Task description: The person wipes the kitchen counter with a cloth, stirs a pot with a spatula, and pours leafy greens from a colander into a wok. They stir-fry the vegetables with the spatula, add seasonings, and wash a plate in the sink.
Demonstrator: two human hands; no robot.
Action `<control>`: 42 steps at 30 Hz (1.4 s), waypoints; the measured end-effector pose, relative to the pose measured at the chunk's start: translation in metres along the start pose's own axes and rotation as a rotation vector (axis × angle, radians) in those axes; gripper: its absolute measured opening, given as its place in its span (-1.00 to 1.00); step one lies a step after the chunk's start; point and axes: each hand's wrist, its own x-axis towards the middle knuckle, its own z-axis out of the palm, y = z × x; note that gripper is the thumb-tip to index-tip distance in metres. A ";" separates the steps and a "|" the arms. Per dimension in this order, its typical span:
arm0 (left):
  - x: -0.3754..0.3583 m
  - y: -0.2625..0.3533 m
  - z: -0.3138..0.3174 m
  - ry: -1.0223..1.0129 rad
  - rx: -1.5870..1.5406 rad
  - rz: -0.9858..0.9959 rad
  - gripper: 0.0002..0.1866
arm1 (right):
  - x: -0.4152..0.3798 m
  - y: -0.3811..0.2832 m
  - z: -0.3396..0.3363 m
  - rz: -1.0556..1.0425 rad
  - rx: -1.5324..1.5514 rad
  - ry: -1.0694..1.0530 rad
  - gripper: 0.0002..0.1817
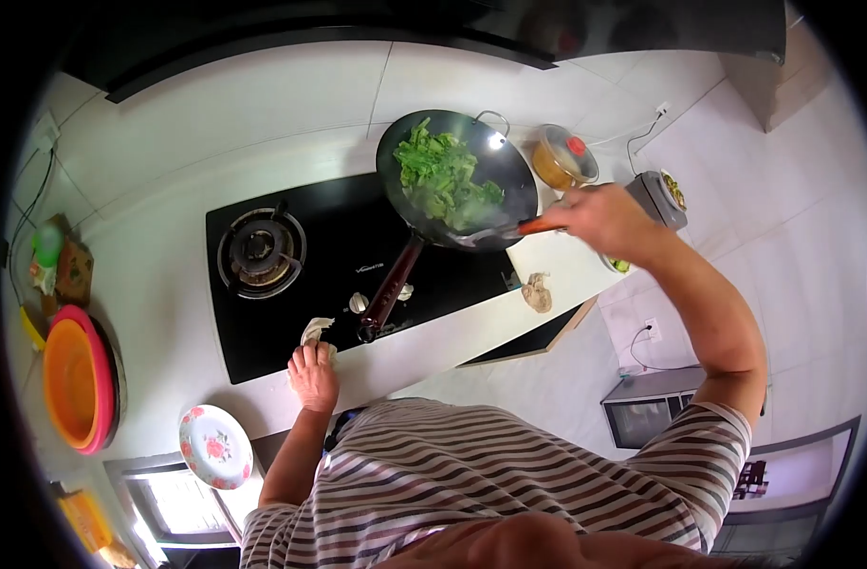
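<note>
Leafy greens [443,175] lie in a dark wok [509,194] on the right side of the black gas stove [334,228]. My right hand [599,218] is closed around the reddish-brown handle of a spatula [538,226], whose metal end reaches into the wok's near side. The wok's long brown handle [396,284] points toward me, with no hand on it. My left hand [315,379] rests at the stove's front edge, its fingers closed on a crumpled whitish cloth [316,330].
An unlit burner [261,247] is on the left. A flowered plate [215,446] and an orange basin [71,384] inside a pink one stand further left. A lidded glass bowl [562,159] is beside the wok. Another crumpled cloth [537,293] lies on the counter to the right.
</note>
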 end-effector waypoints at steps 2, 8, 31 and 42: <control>-0.001 -0.002 0.000 -0.029 -0.030 -0.001 -0.67 | 0.026 -0.019 0.014 -0.100 -0.054 0.011 -0.78; -0.001 -0.002 -0.003 -0.010 -0.031 0.005 -0.68 | 0.128 -0.058 0.081 0.154 -0.150 -0.007 -0.89; 0.001 0.000 -0.003 -0.050 -0.016 0.009 -0.65 | -0.050 -0.004 0.137 1.047 1.228 -0.174 -0.66; 0.000 0.001 0.001 -0.007 -0.017 0.013 -0.68 | -0.042 0.009 0.113 0.837 1.308 0.094 -0.57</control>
